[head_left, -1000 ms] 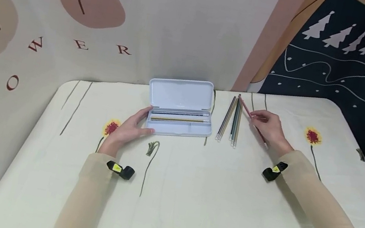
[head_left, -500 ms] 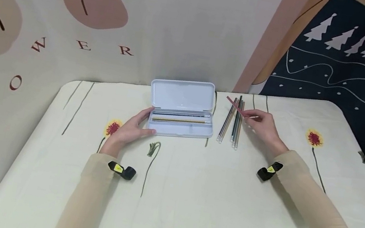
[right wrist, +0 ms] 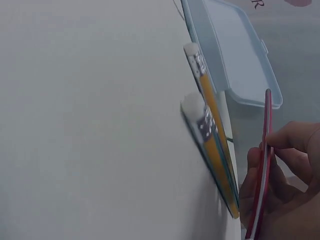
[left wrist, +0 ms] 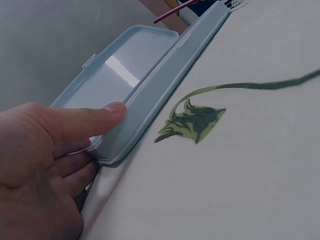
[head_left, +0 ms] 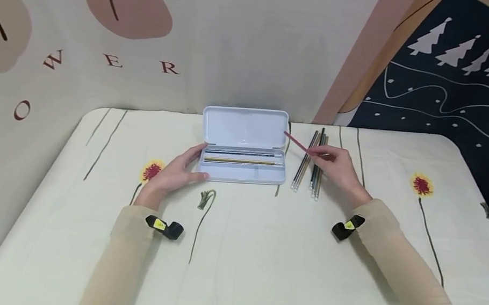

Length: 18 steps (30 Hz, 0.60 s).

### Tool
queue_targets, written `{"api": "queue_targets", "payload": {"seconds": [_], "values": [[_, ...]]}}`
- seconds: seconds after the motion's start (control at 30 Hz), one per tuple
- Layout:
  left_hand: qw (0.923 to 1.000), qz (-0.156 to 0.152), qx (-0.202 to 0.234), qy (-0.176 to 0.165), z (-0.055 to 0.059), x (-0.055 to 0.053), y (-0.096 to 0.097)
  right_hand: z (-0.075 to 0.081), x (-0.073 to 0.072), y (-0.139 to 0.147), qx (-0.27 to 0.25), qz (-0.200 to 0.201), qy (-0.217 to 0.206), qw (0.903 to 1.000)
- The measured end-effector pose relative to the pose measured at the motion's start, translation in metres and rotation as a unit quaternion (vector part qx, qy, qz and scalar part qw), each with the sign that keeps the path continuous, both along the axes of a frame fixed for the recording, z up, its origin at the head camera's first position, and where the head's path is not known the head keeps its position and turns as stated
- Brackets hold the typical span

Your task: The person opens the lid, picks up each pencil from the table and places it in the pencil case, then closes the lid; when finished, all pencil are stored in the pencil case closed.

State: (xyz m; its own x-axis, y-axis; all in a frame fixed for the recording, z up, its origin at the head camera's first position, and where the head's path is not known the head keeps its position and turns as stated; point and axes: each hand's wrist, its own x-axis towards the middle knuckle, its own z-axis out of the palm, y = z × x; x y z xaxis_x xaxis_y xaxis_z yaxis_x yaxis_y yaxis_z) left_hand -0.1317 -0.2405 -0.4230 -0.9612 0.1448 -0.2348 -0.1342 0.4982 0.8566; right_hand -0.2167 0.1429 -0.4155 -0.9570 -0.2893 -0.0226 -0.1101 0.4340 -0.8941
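Observation:
A pale blue pencil case (head_left: 231, 174) lies on the cloth with its lid (head_left: 245, 126) raised. Inside are a gold pencil (head_left: 238, 162) and dark blue pencils (head_left: 244, 152). My left hand (head_left: 174, 173) holds the case's left end, its thumb (left wrist: 95, 120) against the front wall and the other fingers around the end. Between thumb and fingers, my right hand (head_left: 339, 168) pinches a red pencil (head_left: 296, 141), which points left towards the lid's right edge. Under and beside that hand lie two bunches of loose pencils, one on the left (head_left: 302, 165) and one on the right (head_left: 316, 173).
A white cloth (head_left: 273, 266) printed with flowers covers the table. Behind the case rises a pale printed curtain (head_left: 245, 38). At the back right hangs a dark cloth with white trees (head_left: 469, 105). Eraser ends of the loose pencils (right wrist: 212, 142) face the front.
My right hand has lifted the red pencil from beside the bunches and carried it left over them towards the case. My left hand stays on the case.

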Motion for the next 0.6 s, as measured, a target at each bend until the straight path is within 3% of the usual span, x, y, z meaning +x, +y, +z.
{"api": "queue_targets", "payload": {"seconds": [0.4, 0.6], "values": [[1.0, -0.001, 0.008, -0.002, 0.005, 0.001, 0.001, 0.004, 0.001, -0.027, -0.009, 0.048, 0.007, 0.9988], [0.9999, 0.0, 0.013, 0.0, -0.002, -0.001, -0.003, 0.002, -0.001, -0.037, -0.001, 0.083, 0.028, 0.9962]]}}
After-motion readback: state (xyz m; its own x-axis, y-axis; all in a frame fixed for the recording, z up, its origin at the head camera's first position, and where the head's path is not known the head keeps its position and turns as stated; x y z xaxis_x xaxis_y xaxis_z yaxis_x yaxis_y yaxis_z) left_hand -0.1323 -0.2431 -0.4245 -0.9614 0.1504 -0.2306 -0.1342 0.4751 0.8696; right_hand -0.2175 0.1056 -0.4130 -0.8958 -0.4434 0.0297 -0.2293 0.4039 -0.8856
